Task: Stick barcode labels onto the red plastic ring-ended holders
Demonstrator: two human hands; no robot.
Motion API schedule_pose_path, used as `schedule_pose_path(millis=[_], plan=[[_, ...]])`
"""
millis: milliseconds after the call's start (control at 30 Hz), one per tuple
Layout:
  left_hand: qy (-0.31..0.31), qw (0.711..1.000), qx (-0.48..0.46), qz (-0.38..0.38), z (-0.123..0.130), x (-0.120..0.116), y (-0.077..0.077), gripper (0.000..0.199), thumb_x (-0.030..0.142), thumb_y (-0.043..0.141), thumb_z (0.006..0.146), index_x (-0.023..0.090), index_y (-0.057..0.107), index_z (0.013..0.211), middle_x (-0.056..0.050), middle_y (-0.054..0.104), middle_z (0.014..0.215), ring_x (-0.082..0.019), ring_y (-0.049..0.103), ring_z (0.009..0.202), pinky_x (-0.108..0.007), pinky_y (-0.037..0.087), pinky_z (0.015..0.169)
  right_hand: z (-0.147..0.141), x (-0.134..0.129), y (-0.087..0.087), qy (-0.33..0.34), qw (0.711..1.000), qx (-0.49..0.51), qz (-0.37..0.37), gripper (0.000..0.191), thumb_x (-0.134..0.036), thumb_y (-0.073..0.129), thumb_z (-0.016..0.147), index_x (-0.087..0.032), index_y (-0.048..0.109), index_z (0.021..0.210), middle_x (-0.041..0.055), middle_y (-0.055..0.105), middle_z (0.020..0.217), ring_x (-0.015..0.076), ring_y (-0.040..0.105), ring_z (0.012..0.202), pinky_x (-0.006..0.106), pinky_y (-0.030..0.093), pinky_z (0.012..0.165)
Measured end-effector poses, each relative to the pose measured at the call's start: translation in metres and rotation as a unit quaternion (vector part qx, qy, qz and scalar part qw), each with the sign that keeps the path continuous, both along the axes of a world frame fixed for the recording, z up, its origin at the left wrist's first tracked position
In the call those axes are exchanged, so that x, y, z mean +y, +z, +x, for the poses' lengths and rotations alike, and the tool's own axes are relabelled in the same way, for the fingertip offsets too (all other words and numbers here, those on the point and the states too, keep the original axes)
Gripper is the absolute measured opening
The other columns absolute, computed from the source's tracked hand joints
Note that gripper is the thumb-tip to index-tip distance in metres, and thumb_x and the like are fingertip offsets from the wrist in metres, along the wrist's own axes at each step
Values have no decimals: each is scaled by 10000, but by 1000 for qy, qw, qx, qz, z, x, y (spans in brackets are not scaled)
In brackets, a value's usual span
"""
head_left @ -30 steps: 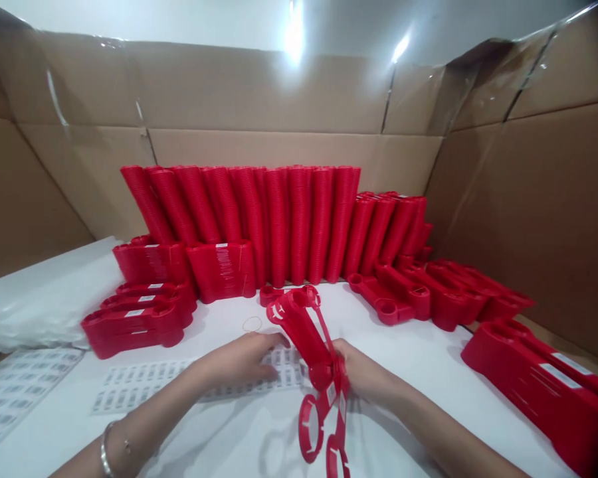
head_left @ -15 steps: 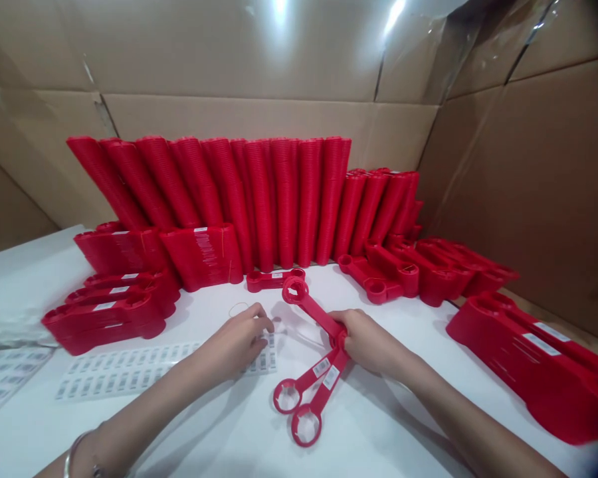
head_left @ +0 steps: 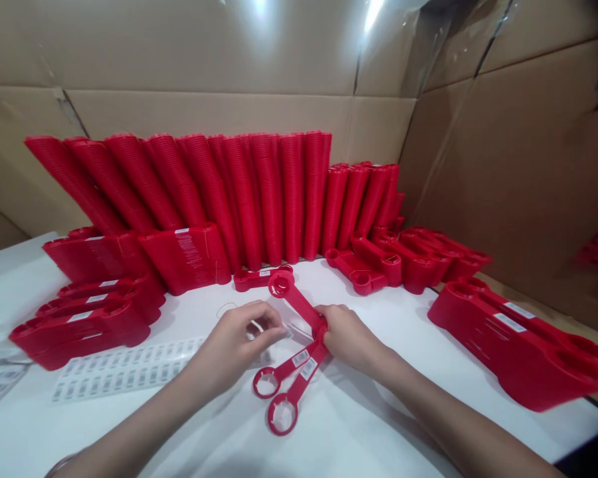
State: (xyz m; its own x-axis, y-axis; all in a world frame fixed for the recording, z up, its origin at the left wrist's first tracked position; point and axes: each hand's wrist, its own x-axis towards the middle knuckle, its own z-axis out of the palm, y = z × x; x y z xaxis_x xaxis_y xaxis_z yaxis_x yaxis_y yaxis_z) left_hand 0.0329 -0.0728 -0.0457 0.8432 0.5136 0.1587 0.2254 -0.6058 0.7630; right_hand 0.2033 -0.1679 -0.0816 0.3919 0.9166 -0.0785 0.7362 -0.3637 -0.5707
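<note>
My right hand (head_left: 351, 337) is closed around a fan of flat red plastic ring wrenches (head_left: 301, 305), gripping them where they cross. One points up and to the left. Two others point down-left, each bearing a white barcode label (head_left: 308, 368). My left hand (head_left: 244, 335) is just left of them, thumb and forefinger pinched together; what lies between the tips is too small to make out. Below and behind that hand lies a sheet of barcode labels (head_left: 124, 370), partly covered by my left forearm.
Tall stacks of red wrenches (head_left: 244, 199) stand along the cardboard wall (head_left: 204, 109). Labelled bundles sit at left (head_left: 92, 322) and right (head_left: 503, 348). A short bundle (head_left: 259, 279) lies behind my hands. Another label sheet (head_left: 0, 385) is at the left edge.
My left hand has lifted from the label sheet and come closer to the wrenches, its fingers pinched. My right hand keeps its hold. The whole view has shifted, with things appearing further left.
</note>
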Motion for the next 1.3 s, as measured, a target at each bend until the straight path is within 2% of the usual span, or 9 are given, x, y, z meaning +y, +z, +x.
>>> schedule_pose_path(millis=[100,233,500,700,867,1067,1200,1300], plan=[[10,998,-48,27,19,-15,4,158,308,536,796,179,579,716,23,594,703,-107,519,645,-216,399,599,-3,-1,0,7,1000,-18,2,312,-24,401,601,-150,604,801,76,635,799,153,561,674,204,303,516],[26,997,-41,52,33,-14,-6,149,290,554,790,177,583,699,31,605,700,-100,512,627,-215,387,591,-4,-3,-2,20,999,-40,4,312,-36,401,614,-160,605,814,78,639,821,167,565,689,215,304,521],[47,993,-24,102,36,-10,-13,161,308,547,799,184,581,702,27,597,692,-114,516,652,-236,382,593,-6,-4,-3,32,998,-45,7,296,-34,400,625,-173,589,806,64,628,783,150,545,627,215,269,481],[42,977,-51,202,37,-11,-22,118,234,506,824,181,548,727,1,563,726,-137,497,698,-271,392,634,-10,-8,0,41,998,-42,10,274,-18,386,611,-168,550,772,48,614,747,129,523,593,206,244,461],[49,935,-90,340,38,-10,-34,148,241,466,846,167,502,724,-18,528,720,-142,469,683,-272,389,626,-13,-8,-1,47,998,-34,23,202,-28,383,605,-169,493,699,30,597,703,106,485,542,194,229,439],[86,846,-63,522,40,-10,-36,207,246,451,838,158,488,654,-25,497,630,-150,435,596,-275,349,556,-15,-11,-3,67,996,-22,56,138,-56,375,625,-171,449,647,12,572,643,88,437,497,178,242,429],[121,807,-41,576,37,-2,-33,217,255,446,838,163,492,646,-15,479,591,-152,432,570,-279,323,535,-15,-11,-4,66,997,-3,50,176,-46,374,622,-168,484,684,24,599,691,100,491,544,175,268,447],[142,815,-21,562,33,8,-29,185,248,421,857,160,512,721,-13,486,620,-148,449,591,-270,336,551,-15,-11,-3,75,996,27,37,198,-47,372,645,-162,513,724,44,614,742,116,532,593,176,291,461]])
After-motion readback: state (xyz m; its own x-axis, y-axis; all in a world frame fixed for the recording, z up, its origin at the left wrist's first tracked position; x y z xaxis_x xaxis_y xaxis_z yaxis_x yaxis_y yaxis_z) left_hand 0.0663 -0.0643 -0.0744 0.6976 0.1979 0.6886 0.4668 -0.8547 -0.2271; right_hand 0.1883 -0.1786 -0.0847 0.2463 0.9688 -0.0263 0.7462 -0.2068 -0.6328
